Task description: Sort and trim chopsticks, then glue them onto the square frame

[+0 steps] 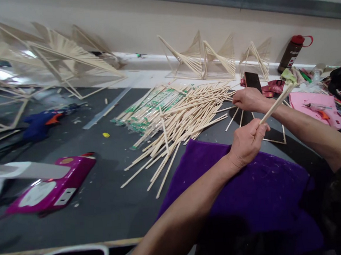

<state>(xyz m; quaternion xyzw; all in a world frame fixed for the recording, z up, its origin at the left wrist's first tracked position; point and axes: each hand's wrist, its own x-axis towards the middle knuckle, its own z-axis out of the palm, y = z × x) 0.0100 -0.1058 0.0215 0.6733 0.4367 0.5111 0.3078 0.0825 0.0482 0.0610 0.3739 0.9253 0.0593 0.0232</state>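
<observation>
My left hand (246, 140) is closed around a small bunch of wooden chopsticks (277, 103) that slants up to the right. It is above a purple cloth (216, 178). Farther forward, my right hand (249, 98) has its fingers curled down at the right end of a loose chopstick pile (184, 122), pinching a chopstick end there. Partly under my right arm lies a thin stick frame (284, 134). Green-printed clear packets of chopsticks (157, 101) lie beside the pile.
Several stick structures (195, 62) stand along the wall, with larger ones (68, 56) at left. A blue glue gun (40, 124), magenta device (66, 176) and clear ruler (108, 106) lie left. A phone (252, 82), red-capped bottle (291, 54) and pink sheet (301, 100) are right.
</observation>
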